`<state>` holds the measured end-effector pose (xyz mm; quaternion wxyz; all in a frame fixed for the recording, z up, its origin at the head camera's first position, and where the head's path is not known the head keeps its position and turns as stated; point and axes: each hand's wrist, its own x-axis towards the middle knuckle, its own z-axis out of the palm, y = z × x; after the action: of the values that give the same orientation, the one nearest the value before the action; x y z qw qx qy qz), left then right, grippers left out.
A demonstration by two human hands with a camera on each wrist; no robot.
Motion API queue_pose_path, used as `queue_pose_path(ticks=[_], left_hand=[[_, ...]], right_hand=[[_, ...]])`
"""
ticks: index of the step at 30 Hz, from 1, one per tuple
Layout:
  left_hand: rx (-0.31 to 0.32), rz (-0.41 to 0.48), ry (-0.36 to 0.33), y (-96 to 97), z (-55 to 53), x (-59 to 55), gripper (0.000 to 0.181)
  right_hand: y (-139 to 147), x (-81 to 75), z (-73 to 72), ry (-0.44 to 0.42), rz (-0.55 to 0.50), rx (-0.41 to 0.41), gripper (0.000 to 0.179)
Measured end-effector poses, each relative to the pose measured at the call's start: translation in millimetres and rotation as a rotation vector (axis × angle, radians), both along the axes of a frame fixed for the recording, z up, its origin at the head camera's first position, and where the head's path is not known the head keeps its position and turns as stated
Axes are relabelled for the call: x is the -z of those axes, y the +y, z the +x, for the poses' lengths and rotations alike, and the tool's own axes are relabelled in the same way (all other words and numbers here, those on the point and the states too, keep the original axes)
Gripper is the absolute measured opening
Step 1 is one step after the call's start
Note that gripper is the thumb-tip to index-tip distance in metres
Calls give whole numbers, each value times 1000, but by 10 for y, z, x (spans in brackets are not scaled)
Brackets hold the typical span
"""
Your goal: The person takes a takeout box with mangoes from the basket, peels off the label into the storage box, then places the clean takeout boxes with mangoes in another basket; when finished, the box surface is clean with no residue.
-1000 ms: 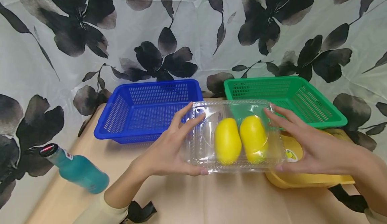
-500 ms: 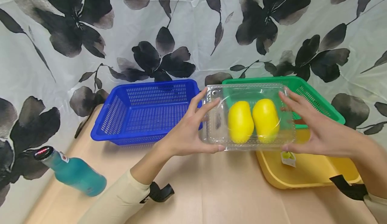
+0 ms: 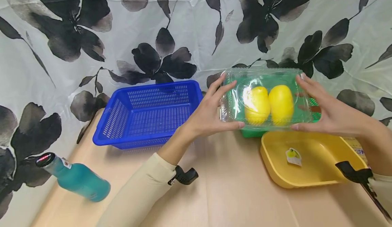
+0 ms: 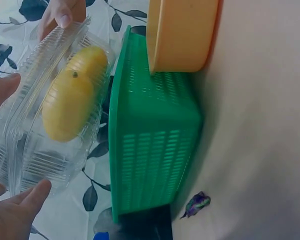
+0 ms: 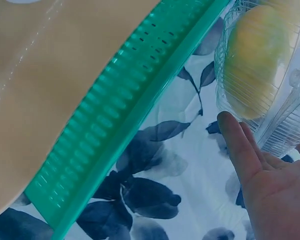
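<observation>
A clear plastic clamshell container (image 3: 234,109) with two yellow mangoes (image 3: 280,104) inside is held up in the air between both hands. My left hand (image 3: 203,118) grips its left end, thumb at the near edge and fingers at the far edge. On the opposite end, my right hand (image 3: 337,114) holds it the same way. The lid looks closed in the left wrist view. Below and behind the container is a green basket (image 4: 155,120), mostly hidden by it in the head view. The container stands apart from that basket in the left wrist view.
A blue basket (image 3: 153,139) stands on the table to the left. A yellow tub (image 3: 315,176) with a small label sits at the right, near my right forearm. A teal bottle (image 3: 82,182) with a black cap is at far left. Floral cloth (image 3: 196,22) hangs behind.
Both hands have carried the container up, away and to the right, from in front of the baskets to over the green basket. The yellow tub is now more exposed.
</observation>
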<state>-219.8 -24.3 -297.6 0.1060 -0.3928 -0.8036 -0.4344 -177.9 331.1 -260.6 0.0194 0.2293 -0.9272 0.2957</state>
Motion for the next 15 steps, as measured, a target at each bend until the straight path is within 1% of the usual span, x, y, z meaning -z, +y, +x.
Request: queue_pose_path(ticks=[3, 4, 8, 11, 15], left_hand=[[-9, 17, -39, 51, -43, 53, 103], [-10, 32, -62, 66, -55, 79, 102], [-28, 95, -145, 135, -97, 172, 100], [-36, 130, -167, 214, -141, 197, 98], [-58, 135, -184, 346, -201, 194, 95]], right_hand=[[29, 28, -60, -22, -35, 2, 131], [36, 38, -86, -28, -47, -1, 130], [64, 58, -210, -37, -41, -11, 128], [104, 51, -310, -56, -63, -20, 127], [174, 41, -420, -63, -75, 10, 123]])
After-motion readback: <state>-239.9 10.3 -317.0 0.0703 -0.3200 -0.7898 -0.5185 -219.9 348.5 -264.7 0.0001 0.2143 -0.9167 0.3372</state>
